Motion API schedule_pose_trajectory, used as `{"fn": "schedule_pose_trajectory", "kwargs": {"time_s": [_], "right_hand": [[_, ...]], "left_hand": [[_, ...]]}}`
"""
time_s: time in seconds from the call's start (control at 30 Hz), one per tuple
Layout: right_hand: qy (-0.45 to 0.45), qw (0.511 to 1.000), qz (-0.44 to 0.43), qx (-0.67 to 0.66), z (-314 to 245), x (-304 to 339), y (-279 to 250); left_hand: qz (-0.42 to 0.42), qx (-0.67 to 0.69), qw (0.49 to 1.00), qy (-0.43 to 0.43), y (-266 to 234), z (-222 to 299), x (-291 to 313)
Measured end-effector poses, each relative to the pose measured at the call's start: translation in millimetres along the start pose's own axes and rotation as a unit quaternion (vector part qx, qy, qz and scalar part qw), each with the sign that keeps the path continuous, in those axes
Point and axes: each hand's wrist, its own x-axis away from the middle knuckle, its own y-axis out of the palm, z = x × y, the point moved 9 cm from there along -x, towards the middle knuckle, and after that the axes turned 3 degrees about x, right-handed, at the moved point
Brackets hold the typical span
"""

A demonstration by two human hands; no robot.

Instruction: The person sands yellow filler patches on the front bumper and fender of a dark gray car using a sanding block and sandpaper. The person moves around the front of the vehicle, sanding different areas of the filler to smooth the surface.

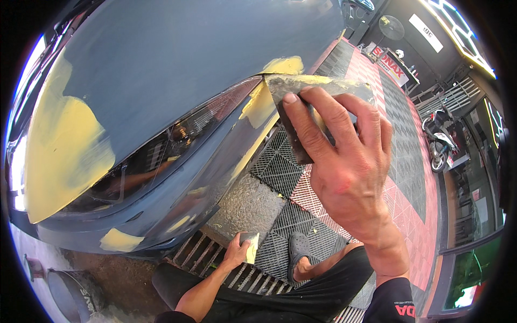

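My right hand (347, 151) is closed around a broad, dark putty spreader (285, 89) smeared with yellow filler. Its edge is at the car's front corner, by the headlight's (172, 142) outer tip; whether it touches the body I cannot tell. Lower down, my left hand (233, 254) grips a small spreader (251, 247) with pale yellow putty on its face. Yellow filler (259, 107) covers the fender edge beside the headlight. A large filler patch (70, 148) lies on the left of the dull blue-grey hood (183, 59), and a smaller patch (121, 240) on the bumper (177, 207).
Below the bumper are a rough concrete slab (247, 207) and a metal floor grate (199, 250). My foot in a grey clog (298, 253) rests on dark floor tiles (280, 161). A bucket (70, 293) stands lower left; a motorcycle (442, 142) is parked at the right.
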Motion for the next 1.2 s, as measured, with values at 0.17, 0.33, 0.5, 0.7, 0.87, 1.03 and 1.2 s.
{"fn": "schedule_pose_trajectory", "kwargs": {"time_s": [0.17, 0.33, 0.5, 0.7, 0.87, 1.03, 1.2], "right_hand": [[0.000, 0.999, 0.012, -0.031, -5, 8, 3], [0.006, 1.000, 0.006, -0.026, -2, 6, 1], [0.003, 1.000, 0.010, -0.019, -4, 5, 0], [0.007, 1.000, 0.004, -0.015, 0, 0, -1], [0.000, 1.000, -0.008, -0.015, -5, 2, 0], [-0.011, 1.000, 0.008, -0.014, -13, 8, 3], [-0.019, 0.999, 0.005, -0.027, -23, 12, 2]], "left_hand": [[0.000, -0.015, 1.000, -0.007, -2, 0, 0], [0.006, -0.014, 1.000, -0.009, -1, 2, 2], [0.004, -0.005, 1.000, -0.006, -2, 0, 0], [0.003, 0.000, 1.000, 0.001, 0, -2, 0], [0.001, -0.002, 1.000, -0.012, -2, 2, 2], [0.008, -0.001, 1.000, -0.010, -4, 5, 3], [0.003, 0.000, 1.000, -0.007, -2, 8, 3]]}}
